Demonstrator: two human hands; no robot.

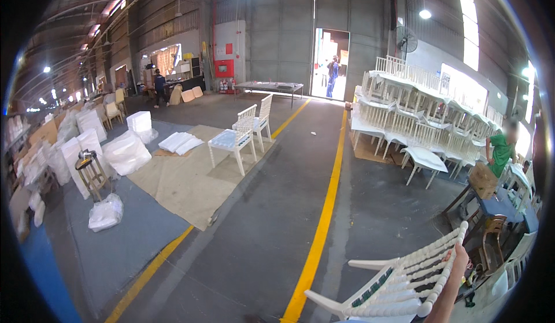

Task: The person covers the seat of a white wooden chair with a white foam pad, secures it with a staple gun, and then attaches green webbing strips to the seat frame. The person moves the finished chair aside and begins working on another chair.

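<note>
My right hand grips the top rail of a white spindle-back chair at the lower right. The chair is tipped over, with its legs pointing left toward the yellow floor line. My forearm comes up from the lower edge beside the chair's back. My left hand is out of view.
Two white chairs stand on a tan mat ahead. Stacked white chairs fill the right side, with a person in green beside them. Wrapped white bundles and a wooden stool sit at the left. A person stands in the far doorway.
</note>
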